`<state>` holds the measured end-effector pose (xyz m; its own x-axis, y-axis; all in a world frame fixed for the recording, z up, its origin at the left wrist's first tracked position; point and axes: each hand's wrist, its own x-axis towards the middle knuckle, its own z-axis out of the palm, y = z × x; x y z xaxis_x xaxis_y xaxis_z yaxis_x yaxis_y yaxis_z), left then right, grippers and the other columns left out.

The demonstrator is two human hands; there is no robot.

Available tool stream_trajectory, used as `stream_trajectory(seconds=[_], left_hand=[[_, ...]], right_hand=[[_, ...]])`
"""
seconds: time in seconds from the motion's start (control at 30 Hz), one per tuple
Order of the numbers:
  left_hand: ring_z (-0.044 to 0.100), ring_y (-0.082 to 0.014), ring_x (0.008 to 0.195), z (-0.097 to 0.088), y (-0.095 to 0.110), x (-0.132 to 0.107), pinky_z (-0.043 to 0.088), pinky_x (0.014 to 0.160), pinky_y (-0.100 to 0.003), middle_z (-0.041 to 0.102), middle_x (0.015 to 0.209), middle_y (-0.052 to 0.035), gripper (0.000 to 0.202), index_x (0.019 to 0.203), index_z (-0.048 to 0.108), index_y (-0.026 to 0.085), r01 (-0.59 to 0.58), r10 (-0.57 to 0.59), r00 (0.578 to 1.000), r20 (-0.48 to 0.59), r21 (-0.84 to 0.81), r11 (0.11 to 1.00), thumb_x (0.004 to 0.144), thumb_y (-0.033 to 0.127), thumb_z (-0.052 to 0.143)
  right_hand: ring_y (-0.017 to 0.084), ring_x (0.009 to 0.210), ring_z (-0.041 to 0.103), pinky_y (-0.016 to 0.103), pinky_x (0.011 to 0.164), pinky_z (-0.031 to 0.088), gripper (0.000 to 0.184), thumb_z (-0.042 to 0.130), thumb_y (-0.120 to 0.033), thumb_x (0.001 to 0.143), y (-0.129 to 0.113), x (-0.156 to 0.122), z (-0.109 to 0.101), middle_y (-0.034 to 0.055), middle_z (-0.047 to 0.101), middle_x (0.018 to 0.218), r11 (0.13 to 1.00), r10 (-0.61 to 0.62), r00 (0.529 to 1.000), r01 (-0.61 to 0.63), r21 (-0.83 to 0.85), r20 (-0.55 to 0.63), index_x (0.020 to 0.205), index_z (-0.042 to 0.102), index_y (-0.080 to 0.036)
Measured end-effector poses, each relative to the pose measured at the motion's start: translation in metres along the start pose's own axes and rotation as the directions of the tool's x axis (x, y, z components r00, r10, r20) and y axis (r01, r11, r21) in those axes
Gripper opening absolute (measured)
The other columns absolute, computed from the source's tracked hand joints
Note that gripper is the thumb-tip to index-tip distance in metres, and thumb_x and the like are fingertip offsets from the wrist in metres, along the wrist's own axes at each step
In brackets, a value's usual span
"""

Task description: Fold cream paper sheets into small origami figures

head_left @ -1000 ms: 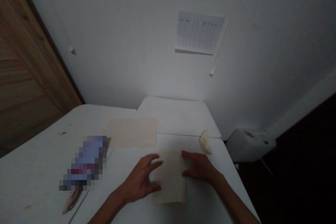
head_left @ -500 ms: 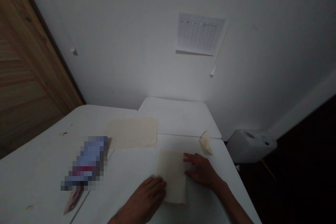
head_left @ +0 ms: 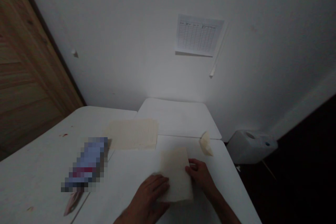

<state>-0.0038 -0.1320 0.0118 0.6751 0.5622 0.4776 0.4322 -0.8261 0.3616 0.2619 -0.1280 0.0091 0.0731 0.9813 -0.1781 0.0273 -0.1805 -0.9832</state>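
A cream sheet of paper (head_left: 175, 175) lies on the white table in front of me, turned slightly at an angle. My right hand (head_left: 200, 175) holds its right edge between the fingers. My left hand (head_left: 148, 196) is blurred by motion and presses on the sheet's lower left corner. Behind the sheet is a flat stack of cream paper (head_left: 132, 134). A small folded piece of cream paper (head_left: 206, 144) stands to the upper right, beyond my right hand. A pixelated object (head_left: 86, 164) hides its own details, left of my left hand.
A pink item (head_left: 72, 203) lies beneath the pixelated object. White folding tables (head_left: 126, 178) meet in seams. A wooden door (head_left: 31, 66) stands left, a printed chart (head_left: 199, 35) hangs on the wall, and a white plastic container (head_left: 250, 146) sits beyond the right table edge.
The sheet has turned a little counterclockwise, its lower end swinging right. My left hand has moved down from the sheet's left side to its lower left corner.
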Motion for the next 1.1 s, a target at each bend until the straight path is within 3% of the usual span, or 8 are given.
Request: stream_trajectory(seconds=[0.07,0.13,0.2,0.3,0.43,0.63,0.87,1.1], left_hand=[[0.059,-0.0273,0.114,0.002,-0.002,0.005,0.051,0.095,-0.042,0.062,0.126,-0.0087,0.045,0.128,0.053,0.027,0.205,-0.211,0.974,-0.086,-0.07,0.976,0.086,0.041,0.059],[0.067,-0.0232,0.095,0.006,-0.006,0.015,0.056,0.082,-0.037,0.066,0.116,-0.0102,0.042,0.126,0.054,0.022,0.481,-0.52,0.845,-0.126,-0.247,0.841,0.089,0.042,0.053],[0.068,-0.0195,0.073,0.011,-0.011,0.028,0.057,0.066,-0.032,0.07,0.1,-0.0096,0.046,0.117,0.058,0.017,0.602,-0.684,0.729,-0.019,-0.457,0.655,0.085,0.05,0.056],[0.058,-0.0152,0.049,0.014,-0.013,0.044,0.047,0.043,-0.025,0.067,0.068,-0.0043,0.052,0.096,0.065,0.013,0.651,-0.753,0.635,0.171,-0.643,0.403,0.076,0.061,0.06],[0.046,-0.0104,0.038,0.008,-0.005,0.054,0.038,0.035,-0.021,0.056,0.051,0.0004,0.054,0.073,0.066,0.013,0.669,-0.71,0.633,0.307,-0.679,0.302,0.068,0.066,0.063],[0.044,-0.0102,0.036,0.002,0.001,0.057,0.037,0.034,-0.021,0.052,0.045,0.0023,0.052,0.069,0.067,0.015,0.688,-0.754,0.593,0.282,-0.664,0.293,0.067,0.067,0.063],[0.039,-0.0091,0.033,0.01,-0.003,0.054,0.033,0.032,-0.02,0.048,0.041,0.004,0.053,0.065,0.064,0.015,0.705,-0.766,0.575,0.288,-0.649,0.285,0.07,0.067,0.059],[0.039,-0.0096,0.031,0.007,-0.003,0.056,0.031,0.032,-0.021,0.049,0.04,0.0031,0.057,0.066,0.064,0.014,0.72,-0.746,0.591,0.307,-0.619,0.315,0.07,0.07,0.054]], right_hand=[[0.03,0.082,0.07,0.041,0.073,0.054,0.055,0.073,-0.056,0.068,-0.001,0.001,-0.005,0.0119,0.074,0.086,1.0,-0.013,1.0,0.013,0.022,-0.012,0.102,0.064,-0.014],[0.029,0.08,0.07,0.041,0.071,0.054,0.056,0.074,-0.057,0.067,-0.001,0.002,-0.008,0.0118,0.074,0.086,0.999,-0.012,0.999,0.014,0.051,-0.046,0.102,0.063,-0.014],[0.029,0.079,0.07,0.041,0.07,0.054,0.058,0.076,-0.057,0.065,-0.001,0.002,-0.01,0.0115,0.074,0.085,0.997,-0.008,0.997,0.014,0.075,-0.081,0.103,0.062,-0.014],[0.029,0.08,0.069,0.039,0.067,0.054,0.059,0.076,-0.057,0.065,-0.002,0.003,-0.009,0.0115,0.073,0.087,0.995,-0.016,0.995,0.025,0.093,-0.095,0.103,0.061,-0.014],[0.028,0.077,0.069,0.038,0.066,0.054,0.06,0.076,-0.059,0.064,-0.002,0.004,-0.006,0.011,0.073,0.086,0.993,-0.012,0.993,0.025,0.112,-0.116,0.101,0.061,-0.014],[0.029,0.083,0.07,0.039,0.07,0.055,0.064,0.076,-0.059,0.064,0.005,0.003,-0.001,0.0115,0.073,0.092,0.981,0.069,0.995,-0.054,0.188,-0.074,0.11,0.058,-0.016],[0.03,0.076,0.071,0.042,0.072,0.055,0.063,0.081,-0.053,0.06,0.007,0.004,0.0,0.0121,0.074,0.085,0.982,0.052,0.997,-0.04,0.186,-0.061,0.105,0.06,-0.014],[0.031,0.078,0.071,0.04,0.069,0.056,0.067,0.081,-0.055,0.057,0.001,0.002,0.003,0.0134,0.074,0.085,0.988,0.056,0.992,-0.039,0.151,-0.11,0.104,0.06,-0.012]])
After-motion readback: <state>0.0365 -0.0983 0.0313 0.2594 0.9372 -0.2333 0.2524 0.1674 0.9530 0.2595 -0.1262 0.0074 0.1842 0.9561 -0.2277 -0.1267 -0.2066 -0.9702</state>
